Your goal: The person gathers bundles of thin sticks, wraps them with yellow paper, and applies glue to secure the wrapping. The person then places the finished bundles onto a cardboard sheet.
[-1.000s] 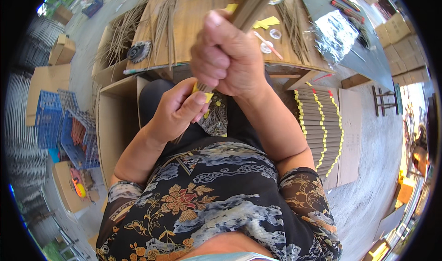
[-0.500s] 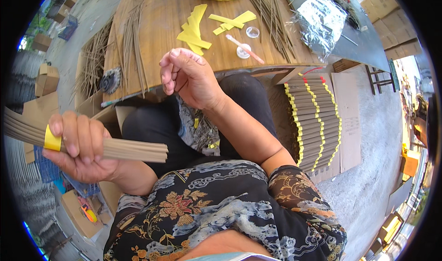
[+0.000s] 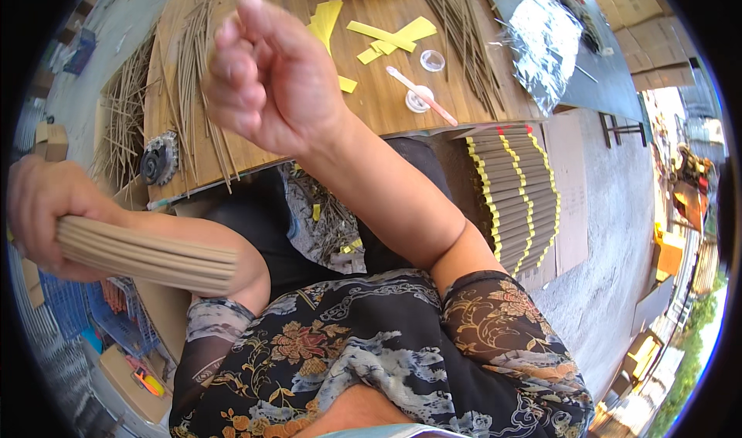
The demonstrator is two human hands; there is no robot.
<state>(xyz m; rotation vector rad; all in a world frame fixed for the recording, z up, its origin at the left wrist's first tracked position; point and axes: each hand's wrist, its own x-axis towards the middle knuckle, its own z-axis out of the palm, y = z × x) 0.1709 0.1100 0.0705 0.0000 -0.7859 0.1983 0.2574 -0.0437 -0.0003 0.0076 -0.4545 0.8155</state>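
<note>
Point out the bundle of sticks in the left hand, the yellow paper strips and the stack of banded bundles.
bundle of sticks (image 3: 147,254), head view, mid-length.
yellow paper strips (image 3: 390,36), head view, crossed strips.
stack of banded bundles (image 3: 516,194), head view, middle.

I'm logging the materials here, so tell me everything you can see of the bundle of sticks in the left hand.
The bundle of sticks is a tight sheaf of thin, straight, tan stalks, like wood or bamboo. It lies nearly level, its cut ends pointing right. The left hand grips it at the picture's left edge, and it crosses that forearm.
</note>
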